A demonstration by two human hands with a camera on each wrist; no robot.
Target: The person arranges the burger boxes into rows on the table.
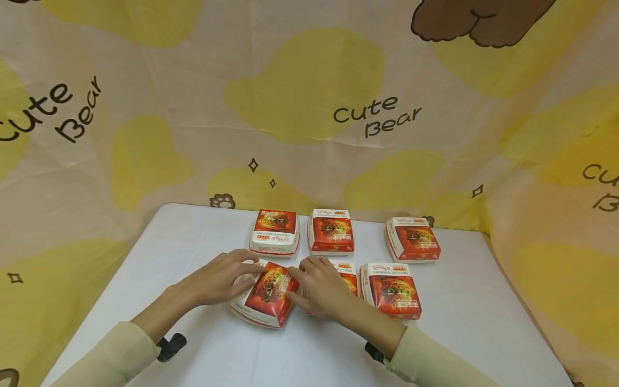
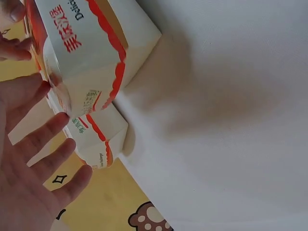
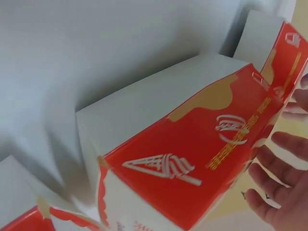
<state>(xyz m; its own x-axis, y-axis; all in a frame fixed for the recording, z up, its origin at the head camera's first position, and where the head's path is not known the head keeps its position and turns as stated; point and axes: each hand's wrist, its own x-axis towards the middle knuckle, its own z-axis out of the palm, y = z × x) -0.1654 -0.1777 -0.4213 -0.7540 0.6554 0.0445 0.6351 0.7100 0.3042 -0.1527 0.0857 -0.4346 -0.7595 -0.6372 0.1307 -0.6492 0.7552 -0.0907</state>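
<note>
A red-and-white burger box sits turned at an angle in the front row, between both hands. My left hand reaches over its left side, with thumb and index finger on the lid. Seen from the left wrist, the fingers of that hand are spread and straight along the box's edge. My right hand touches the box's right side with thumb and index fingertips. Its other fingers lie loosely extended over the middle burger box, which they partly hide in the head view.
Another burger box stands to the right in the front row. Behind are three more: left, middle and right. The white table ends at a patterned cloth at the back and right.
</note>
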